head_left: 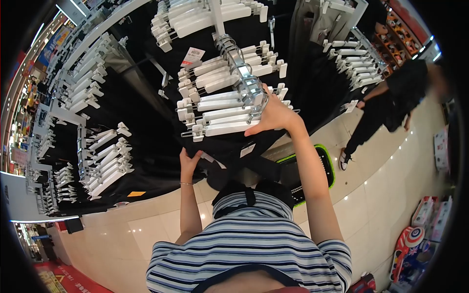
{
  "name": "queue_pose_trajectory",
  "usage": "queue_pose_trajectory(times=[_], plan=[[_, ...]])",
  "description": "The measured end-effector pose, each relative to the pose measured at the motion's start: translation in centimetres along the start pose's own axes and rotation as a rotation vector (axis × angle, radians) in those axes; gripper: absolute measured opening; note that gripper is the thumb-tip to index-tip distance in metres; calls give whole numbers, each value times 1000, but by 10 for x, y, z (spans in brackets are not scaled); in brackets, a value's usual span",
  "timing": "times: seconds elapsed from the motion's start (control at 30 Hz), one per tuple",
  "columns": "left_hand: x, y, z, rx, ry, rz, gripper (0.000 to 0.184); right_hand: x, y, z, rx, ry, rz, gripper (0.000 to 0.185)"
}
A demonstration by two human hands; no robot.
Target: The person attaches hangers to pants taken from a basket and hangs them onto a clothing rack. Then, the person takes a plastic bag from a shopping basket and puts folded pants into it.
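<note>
My right hand (277, 116) is wrapped round the right side of the front white clip hangers (229, 128), its thumb along the nearest one. These hangers hang in a row from a metal rail (244, 73), close under its end. Black garments (220, 145), which look like trousers, are clipped to them. Lower and to the left, my left hand (188, 163) pinches the edge of the black cloth between thumb and fingers. Beside it is a white label (213, 160). Another white tag (247, 149) hangs on the front garment below the hangers.
More hanger rows stand at left (110, 166) and at right (359, 63). A black basket with a green rim (328, 163) is on the tiled floor (371, 205) by my right arm. A person in black (395, 97) stands at the right. Boxed goods (425, 215) lie lower right.
</note>
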State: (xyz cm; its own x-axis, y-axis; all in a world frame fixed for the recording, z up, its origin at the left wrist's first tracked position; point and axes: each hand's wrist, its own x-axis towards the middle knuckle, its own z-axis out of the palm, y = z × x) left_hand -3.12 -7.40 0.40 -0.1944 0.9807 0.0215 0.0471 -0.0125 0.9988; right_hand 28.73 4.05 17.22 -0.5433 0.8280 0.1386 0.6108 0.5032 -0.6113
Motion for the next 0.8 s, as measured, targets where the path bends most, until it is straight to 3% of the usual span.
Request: queue_pose_trajectory(times=[0.07, 0.23, 0.33, 0.43, 0.53, 0.57, 0.67, 0.8], plan=[[-1, -9, 6, -14, -16, 3, 42, 0, 5, -5, 28, 62, -25, 116], [-13, -25, 23, 31, -204, -50, 63, -2, -5, -29, -107, -76, -2, 115], [-3, -41, 28, 19, -328, -22, 62, -3, -6, -36, -150, -100, 30, 118], [11, -32, 36, 71, -361, -73, 50, -4, 2, -37, -242, -116, -44, 117], [25, -57, 27, 136, -399, -404, 34, -1, 7, -32, -245, -66, -107, 116], [27, -71, 27, 113, -366, -244, 25, 3, 6, -32, -232, -71, -108, 115], [17, -125, 34, -33, -414, -223, 31, 1, 14, -28, -240, -56, -131, 112], [21, -112, 59, 461, -625, -65, 24, 12, 22, -32, -260, -74, -141, 108]])
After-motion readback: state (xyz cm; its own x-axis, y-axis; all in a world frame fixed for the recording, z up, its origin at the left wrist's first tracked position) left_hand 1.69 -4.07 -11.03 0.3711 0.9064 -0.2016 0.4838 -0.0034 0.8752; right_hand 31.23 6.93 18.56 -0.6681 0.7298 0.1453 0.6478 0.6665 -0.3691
